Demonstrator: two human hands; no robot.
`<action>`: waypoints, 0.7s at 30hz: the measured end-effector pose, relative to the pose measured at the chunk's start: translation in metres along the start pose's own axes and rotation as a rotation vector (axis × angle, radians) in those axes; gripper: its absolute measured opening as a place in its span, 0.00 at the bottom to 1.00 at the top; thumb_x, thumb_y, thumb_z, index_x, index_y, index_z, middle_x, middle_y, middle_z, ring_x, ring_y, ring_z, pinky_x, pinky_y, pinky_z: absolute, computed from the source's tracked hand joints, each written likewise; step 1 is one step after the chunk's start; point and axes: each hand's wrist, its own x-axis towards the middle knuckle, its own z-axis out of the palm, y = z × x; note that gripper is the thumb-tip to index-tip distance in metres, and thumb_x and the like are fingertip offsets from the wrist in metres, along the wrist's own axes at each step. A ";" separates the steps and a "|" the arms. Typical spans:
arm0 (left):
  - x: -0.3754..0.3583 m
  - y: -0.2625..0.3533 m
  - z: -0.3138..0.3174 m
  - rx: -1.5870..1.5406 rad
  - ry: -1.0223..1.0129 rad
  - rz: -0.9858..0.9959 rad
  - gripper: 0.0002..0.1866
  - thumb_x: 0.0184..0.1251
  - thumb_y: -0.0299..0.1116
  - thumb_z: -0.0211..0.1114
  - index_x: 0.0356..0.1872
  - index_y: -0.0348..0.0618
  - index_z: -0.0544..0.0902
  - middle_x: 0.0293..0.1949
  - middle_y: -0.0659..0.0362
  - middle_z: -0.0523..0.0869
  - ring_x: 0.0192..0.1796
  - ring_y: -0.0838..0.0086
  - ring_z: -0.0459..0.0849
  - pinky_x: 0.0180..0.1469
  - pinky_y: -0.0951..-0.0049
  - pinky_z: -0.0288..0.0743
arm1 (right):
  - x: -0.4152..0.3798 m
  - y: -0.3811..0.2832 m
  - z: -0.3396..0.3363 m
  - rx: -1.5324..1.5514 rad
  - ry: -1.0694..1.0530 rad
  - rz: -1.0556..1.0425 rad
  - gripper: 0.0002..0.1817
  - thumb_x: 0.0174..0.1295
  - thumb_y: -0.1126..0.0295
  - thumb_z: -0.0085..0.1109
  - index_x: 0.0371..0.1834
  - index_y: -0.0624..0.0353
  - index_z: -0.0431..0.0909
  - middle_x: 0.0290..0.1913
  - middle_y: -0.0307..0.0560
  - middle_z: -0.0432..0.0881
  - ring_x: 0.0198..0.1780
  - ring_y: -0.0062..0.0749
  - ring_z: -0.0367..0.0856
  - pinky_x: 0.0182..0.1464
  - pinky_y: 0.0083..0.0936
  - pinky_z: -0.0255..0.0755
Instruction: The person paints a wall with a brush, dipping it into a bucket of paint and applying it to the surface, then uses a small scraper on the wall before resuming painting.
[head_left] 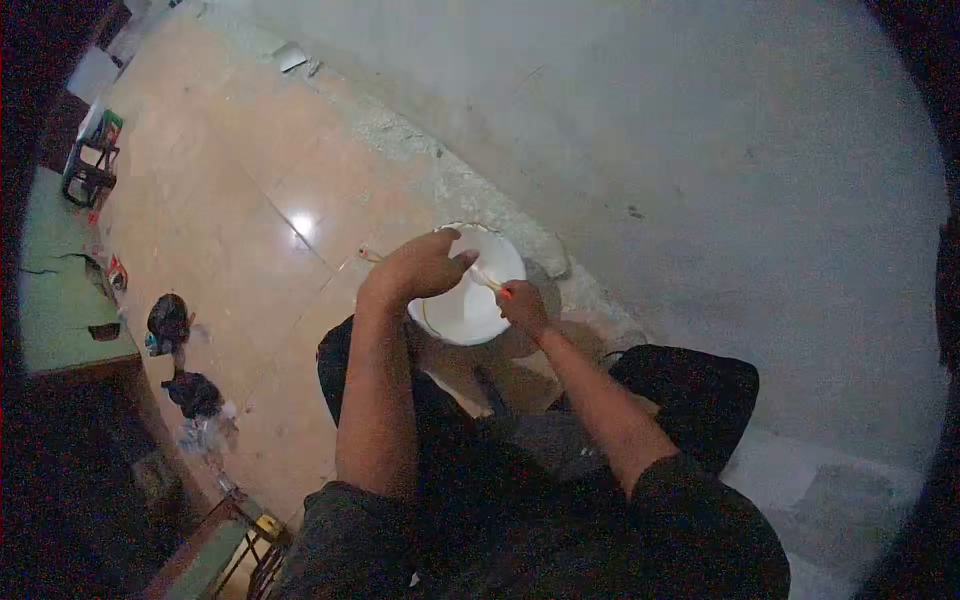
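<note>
Crouching over the white bucket (468, 300), I steady it with my left hand (420, 268), whose fingers (452, 258) curl over the near-left part of the rim, closed on it. The bucket stands on the tiled floor (250, 200), close against the foot of the grey wall (700, 180), between my knees.

My right hand (522, 305) rests at the right side of the bucket's rim, its fingers wrapped shut around a thin tool with an orange handle (497, 288), whose pale end reaches inward over the white inside of the bucket. Whether that end touches the contents I cannot tell; the picture is too dim and small there.

I judge the work to be mid-way in stirring or scraping what sits inside the bucket. The next move calls for keeping my left hand firm on the rim so the bucket does not turn, while the tool sweeps along the inner wall.

To the far left of the bucket, dark bundles (170, 322) lie on the floor beside a green worktop (60, 300).
</note>
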 end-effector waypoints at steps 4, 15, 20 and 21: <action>0.022 -0.013 0.006 -0.035 0.056 0.007 0.29 0.66 0.49 0.54 0.60 0.37 0.69 0.56 0.43 0.76 0.57 0.53 0.76 0.60 0.59 0.68 | 0.033 0.017 0.030 -0.057 0.044 -0.216 0.12 0.53 0.66 0.56 0.26 0.65 0.80 0.19 0.49 0.80 0.21 0.32 0.81 0.28 0.28 0.75; 0.032 0.001 0.007 0.011 0.030 -0.023 0.28 0.64 0.44 0.55 0.60 0.34 0.69 0.56 0.41 0.75 0.60 0.52 0.73 0.63 0.60 0.65 | 0.112 0.132 0.133 0.147 0.063 -0.198 0.11 0.52 0.68 0.57 0.23 0.66 0.80 0.28 0.60 0.81 0.34 0.52 0.81 0.40 0.41 0.75; 0.024 0.002 0.004 -0.076 0.045 -0.065 0.29 0.65 0.46 0.55 0.60 0.34 0.68 0.57 0.40 0.73 0.61 0.51 0.72 0.63 0.59 0.65 | 0.090 0.056 0.095 0.024 0.015 -0.209 0.12 0.51 0.67 0.57 0.22 0.68 0.79 0.29 0.60 0.82 0.34 0.48 0.83 0.40 0.39 0.76; 0.022 0.002 0.003 -0.076 0.045 -0.067 0.29 0.65 0.46 0.55 0.60 0.34 0.68 0.57 0.40 0.73 0.61 0.51 0.72 0.63 0.59 0.65 | 0.089 0.048 0.092 0.001 0.008 -0.211 0.12 0.51 0.67 0.57 0.22 0.68 0.79 0.29 0.61 0.82 0.34 0.47 0.83 0.40 0.39 0.76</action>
